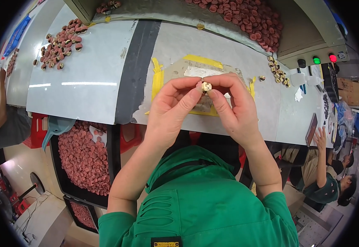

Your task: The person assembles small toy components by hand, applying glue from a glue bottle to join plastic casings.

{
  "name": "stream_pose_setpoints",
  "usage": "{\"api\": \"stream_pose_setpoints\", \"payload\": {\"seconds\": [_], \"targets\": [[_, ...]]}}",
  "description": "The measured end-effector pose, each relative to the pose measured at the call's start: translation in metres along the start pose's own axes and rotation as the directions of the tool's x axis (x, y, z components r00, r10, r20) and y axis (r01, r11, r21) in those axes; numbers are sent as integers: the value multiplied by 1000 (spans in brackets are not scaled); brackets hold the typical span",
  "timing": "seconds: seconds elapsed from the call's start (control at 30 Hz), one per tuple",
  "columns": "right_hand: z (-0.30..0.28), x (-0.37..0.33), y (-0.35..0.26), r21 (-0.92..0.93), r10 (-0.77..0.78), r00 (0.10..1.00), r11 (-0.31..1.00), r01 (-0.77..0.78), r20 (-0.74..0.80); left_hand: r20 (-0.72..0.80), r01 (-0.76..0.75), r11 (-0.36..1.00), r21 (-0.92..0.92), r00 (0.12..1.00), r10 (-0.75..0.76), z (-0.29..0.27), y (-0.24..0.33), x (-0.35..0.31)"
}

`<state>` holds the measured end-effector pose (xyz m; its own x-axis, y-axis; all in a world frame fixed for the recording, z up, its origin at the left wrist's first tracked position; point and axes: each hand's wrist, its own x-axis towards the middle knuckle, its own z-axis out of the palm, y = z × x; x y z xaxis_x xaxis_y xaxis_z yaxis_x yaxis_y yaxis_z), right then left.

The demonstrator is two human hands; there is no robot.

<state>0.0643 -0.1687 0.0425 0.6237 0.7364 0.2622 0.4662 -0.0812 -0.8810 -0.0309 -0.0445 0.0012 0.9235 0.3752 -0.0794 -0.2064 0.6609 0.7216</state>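
The left hand [169, 105] and right hand [237, 109] meet at their fingertips, thumbs and forefingers pinching one small piece [206, 86] between them, above the plate [175, 71]. The piece sits squarely between the hands, so neither is clearly nearer; its cream-and-dark part faces the right thumb, and a pink part [199, 83] shows at the left fingertips. Its long axis is hard to call: it looks nearly round, with the pink-to-cream line seeming to run left to right. The fingers cover its sides, so I cannot tell whether the two parts touch all round. The hands also hide some of the plate's near side, though its yellow tape [157, 82] shows. The plate lies on the counter [266, 119]. Right of the plate are a loose cap [262, 78] and a group of cream-and-dark caps [278, 73]; well left of it is a pile of pink-topped pieces [62, 45]. Below and left of the plate, a black bin [55, 164] holds pink discs [84, 160]. Beyond the plate, a housing [307, 33] shelters more discs [245, 18], cut off by the upper edge. Far right of the plate, another person's raised hand [320, 139] shows; far left, a second co-worker [6, 123] is partly cut off by the fisheye rim.
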Motion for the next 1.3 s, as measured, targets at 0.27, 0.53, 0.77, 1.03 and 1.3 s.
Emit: {"api": "stream_pose_setpoints", "payload": {"seconds": [0.27, 0.53, 0.77, 1.03, 1.3], "targets": [[-3, -9, 4, -195, -120, 992, 975, 111, -32, 75, -226, 950, 215, 974, 214, 2, -7, -2], [-23, 1, 8, -125, -158, 971, 975, 182, 179, 129, 6, 991, 131, 991, -23, 6, 8, -3], [-38, 0, 1, -263, -244, 927, 910, 320, 285, 265, 124, 888, 443, 928, -262, 22, 18, 3], [-47, -21, -2, -95, -65, 966, 991, 91, 249, 227, 303, 936, 179, 913, -339, 25, 2, -3], [-40, -38, 7, 147, 70, 983, 984, -96, 169, 254, 192, 967, 168, 939, -231, 24, -12, -11]]}}
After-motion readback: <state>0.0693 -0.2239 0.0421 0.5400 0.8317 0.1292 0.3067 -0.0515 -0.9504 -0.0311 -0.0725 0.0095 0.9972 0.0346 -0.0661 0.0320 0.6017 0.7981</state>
